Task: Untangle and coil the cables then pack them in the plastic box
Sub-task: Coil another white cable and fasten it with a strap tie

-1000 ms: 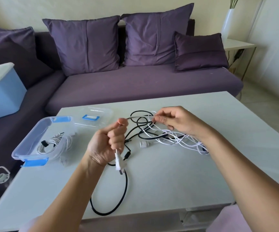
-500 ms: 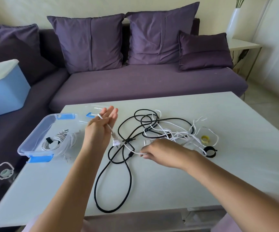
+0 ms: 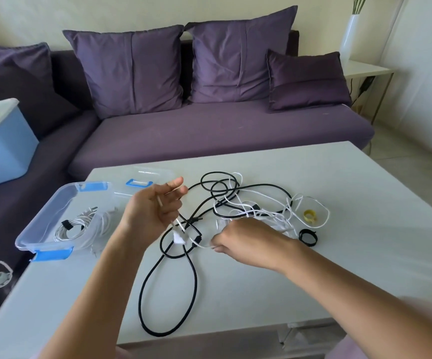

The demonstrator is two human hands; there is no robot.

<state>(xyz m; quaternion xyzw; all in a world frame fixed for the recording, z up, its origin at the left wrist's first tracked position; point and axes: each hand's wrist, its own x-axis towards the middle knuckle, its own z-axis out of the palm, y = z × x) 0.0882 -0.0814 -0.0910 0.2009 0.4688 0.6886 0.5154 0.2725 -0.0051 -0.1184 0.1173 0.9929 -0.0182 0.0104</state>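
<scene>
Judging from how things lie, the work is in its early middle; one white coil (image 3: pixel 71 228), bound with a black tie, sits inside the plastic box (image 3: pixel 38 224) at the left edge of the table (image 3: pixel 365 268), and the lid (image 3: pixel 145 176) lies off just behind it; the rest is unpacked, a loose knot of white cable (image 3: pixel 274 217) and black cable (image 3: pixel 196 281) spread across the middle of the table, the black one trailing a long loop toward the near edge; the left grip (image 3: pixel 155 208) is loosely curled round a run of the white cable, two fingers stretched out, raised near the box; the right grip (image 3: pixel 246 239) is low by the knot, fingertips pinched on what seems the same white strand just past its plug (image 3: pixel 178 239); so the step in hand looks like freeing that one cable; coiling, tying and packing it and the black one remain; a yellow ring (image 3: pixel 309 216) and a black strap loop (image 3: pixel 307 237) wait beside the tangle
</scene>
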